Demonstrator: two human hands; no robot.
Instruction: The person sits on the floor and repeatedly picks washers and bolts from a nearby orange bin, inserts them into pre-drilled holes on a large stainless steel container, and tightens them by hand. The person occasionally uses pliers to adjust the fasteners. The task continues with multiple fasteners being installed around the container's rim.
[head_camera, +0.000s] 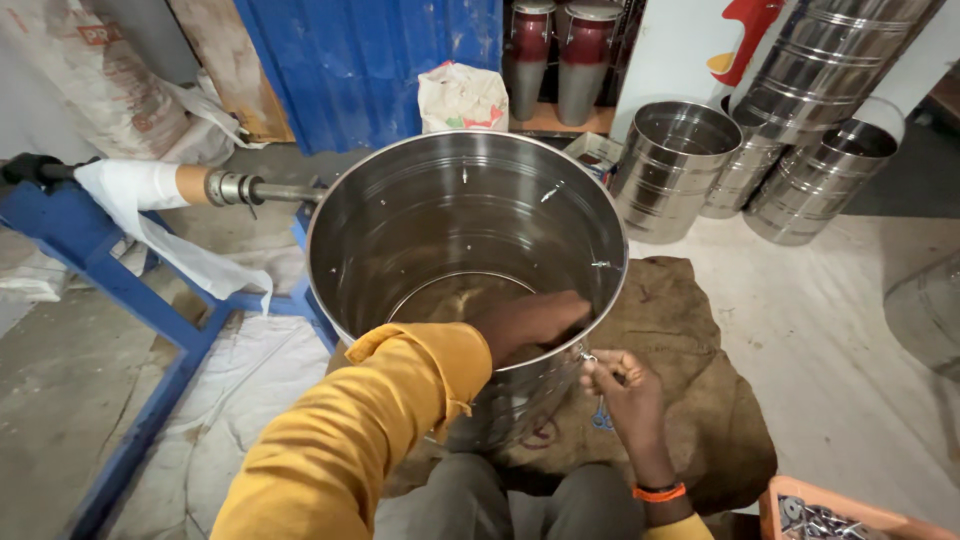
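Observation:
A large shiny steel drum (440, 200) stands open-topped in front of me on a brown burlap sack (690, 340). My left hand (535, 318), in a yellow sleeve, reaches over the near rim and presses against the drum's inner wall; its fingers are partly hidden. My right hand (622, 385), with an orange wristband, is outside the drum at the same spot on the wall, fingers closed on a small metal fastener (588, 357) at the rim. A small blue-handled tool (602, 418) lies below that hand.
A blue metal stand (110, 280) with a horizontal shaft and white cloth is on the left. Several steel drums (680, 165) are stacked at the back right. An orange tray (830, 515) of small metal parts sits at the lower right. Sacks and blue sheeting stand behind.

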